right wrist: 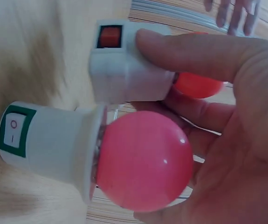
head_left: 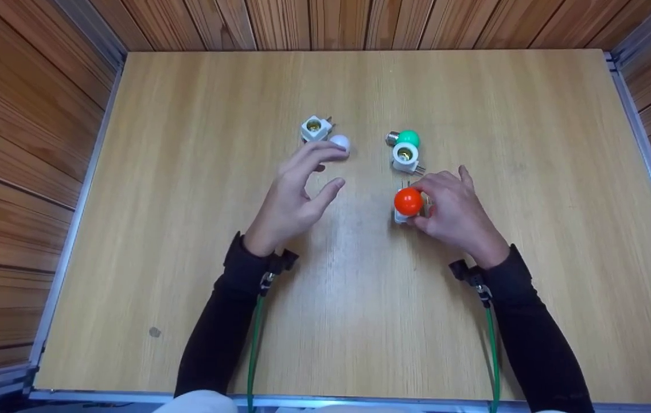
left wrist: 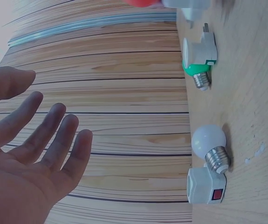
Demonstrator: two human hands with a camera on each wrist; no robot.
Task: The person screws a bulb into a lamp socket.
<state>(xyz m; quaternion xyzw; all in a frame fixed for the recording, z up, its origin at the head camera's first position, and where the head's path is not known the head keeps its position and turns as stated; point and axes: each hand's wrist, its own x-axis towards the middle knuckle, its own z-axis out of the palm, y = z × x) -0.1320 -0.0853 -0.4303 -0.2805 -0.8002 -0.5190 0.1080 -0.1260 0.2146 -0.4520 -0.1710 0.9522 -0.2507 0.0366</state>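
Observation:
My right hand point(head_left: 454, 209) grips a square white plug-in lamp socket point(right wrist: 129, 74) with a red switch, thumb on its side. An orange-red bulb point(head_left: 408, 202) is seated in that socket. Close beside it, within the curve of the same hand, a round white socket point(right wrist: 54, 144) carries a pink bulb point(right wrist: 145, 161); the hand mostly hides this pair in the head view. My left hand point(head_left: 299, 192) hovers with fingers spread and holds nothing. Beyond its fingertips a white bulb point(left wrist: 208, 141) lies against another square socket point(left wrist: 206, 185), which is bulbless.
Farther back on the wooden table point(head_left: 187, 201), a green bulb point(head_left: 408, 137) lies on its side behind a bulbless round socket point(head_left: 405, 156). Wood-plank walls point(head_left: 336, 26) border the table. A green cable point(head_left: 254, 350) runs from each wrist camera toward the front edge.

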